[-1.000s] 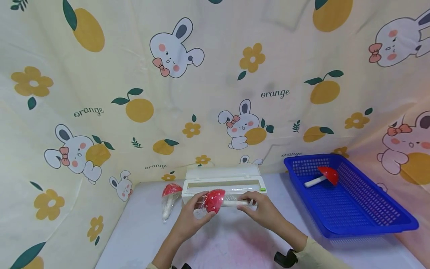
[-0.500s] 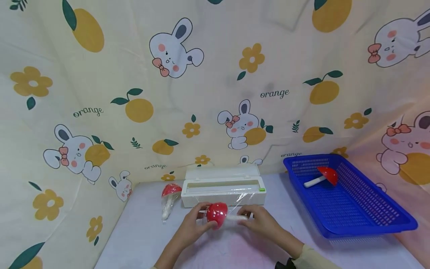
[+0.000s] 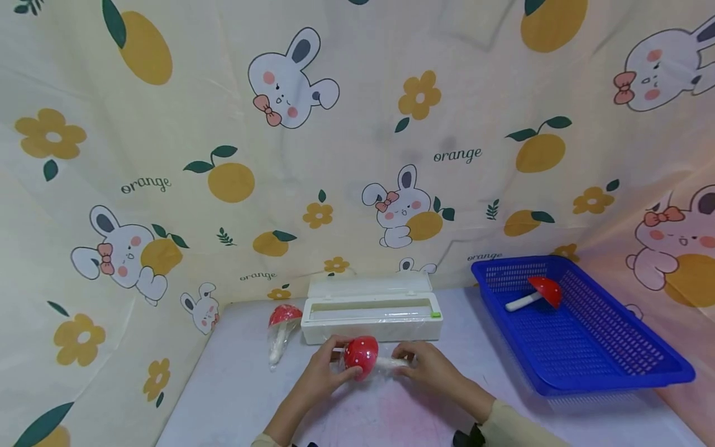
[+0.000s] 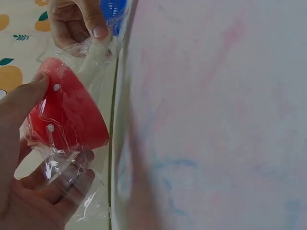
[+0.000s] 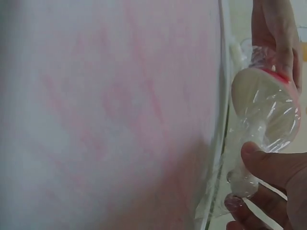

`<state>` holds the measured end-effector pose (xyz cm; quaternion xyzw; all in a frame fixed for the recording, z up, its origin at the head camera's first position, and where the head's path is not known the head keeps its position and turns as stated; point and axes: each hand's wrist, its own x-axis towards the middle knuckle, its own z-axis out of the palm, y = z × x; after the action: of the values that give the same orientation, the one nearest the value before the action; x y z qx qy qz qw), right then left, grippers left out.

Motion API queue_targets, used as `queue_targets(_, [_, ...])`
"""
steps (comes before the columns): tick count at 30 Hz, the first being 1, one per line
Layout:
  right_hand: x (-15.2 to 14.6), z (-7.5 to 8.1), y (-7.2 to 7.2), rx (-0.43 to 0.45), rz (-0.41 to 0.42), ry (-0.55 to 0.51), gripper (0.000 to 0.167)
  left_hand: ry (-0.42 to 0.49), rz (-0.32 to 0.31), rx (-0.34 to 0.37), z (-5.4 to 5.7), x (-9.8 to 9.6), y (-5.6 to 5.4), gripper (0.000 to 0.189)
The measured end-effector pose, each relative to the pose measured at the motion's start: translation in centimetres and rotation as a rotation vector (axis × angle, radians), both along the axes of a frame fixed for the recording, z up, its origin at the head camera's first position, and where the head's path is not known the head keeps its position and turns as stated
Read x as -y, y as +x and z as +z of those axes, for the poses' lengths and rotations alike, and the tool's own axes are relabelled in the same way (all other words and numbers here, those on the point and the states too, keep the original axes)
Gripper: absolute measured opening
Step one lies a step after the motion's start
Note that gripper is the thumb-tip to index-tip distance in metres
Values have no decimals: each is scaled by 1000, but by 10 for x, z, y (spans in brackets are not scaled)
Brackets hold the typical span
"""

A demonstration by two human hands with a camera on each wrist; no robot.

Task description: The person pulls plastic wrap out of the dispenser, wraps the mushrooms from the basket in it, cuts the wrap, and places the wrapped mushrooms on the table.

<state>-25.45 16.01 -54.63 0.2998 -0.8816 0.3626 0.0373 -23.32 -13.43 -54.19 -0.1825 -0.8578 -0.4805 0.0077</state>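
A toy mushroom (image 3: pixel 361 355) with a white-dotted red cap lies sideways between the two hands, just in front of a white box. Clear plastic film (image 4: pixel 53 165) is draped over its cap and stem. My left hand (image 3: pixel 323 371) grips the cap, thumb on the near side and fingers beyond it. With thumb and fingers, my right hand (image 3: pixel 427 366) pinches the film-covered stem (image 5: pixel 244 179) near its end. In the right wrist view, the pale underside of the cap shows through the wrinkled film.
The white film dispenser box (image 3: pixel 371 329) stands behind the hands, lid raised. Left of it lies another film-wrapped mushroom (image 3: pixel 283 329). At the right, a blue basket (image 3: pixel 592 366) holds an unwrapped mushroom (image 3: pixel 544 292). A printed curtain (image 3: pixel 357 136) hangs behind the white table (image 3: pixel 223 397).
Both hands have brought the mushroom down and nearer, away from the box. The film stretched between box and mushroom half a second ago no longer spans that gap; the right hand now gathers it at the stem.
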Motion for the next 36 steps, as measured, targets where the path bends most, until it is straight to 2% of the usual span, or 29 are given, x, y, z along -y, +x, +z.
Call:
queue_targets(7, [4,-2,-8,70,-34,61,19,-26,18,-17,-7,-2,-8,60])
queue_targets(11, [6,-1,-11,98,-49,69,19,-45,46,3,-8,-5,-10,62])
queue_targets(17, [6,-1,-16,102,-61,75,22,-77,79,-14,-8,-11,-14,63])
queue_targets(25, [2,-2,-13,26,-80,105,21,-105,82,0,-7,-16,-10,73])
queue_targets(29, [-5,2,-4,-24,-105,108,19,-178,97,-36,-5,-18,-7,77])
queue_targets(33, [-15,8,2,-88,-122,6,14,-246,125,-99,-3,-19,-4,75])
queue_targets(36, [-23,10,0,-199,-158,-100,15,-259,147,-116,1,-20,-2,73])
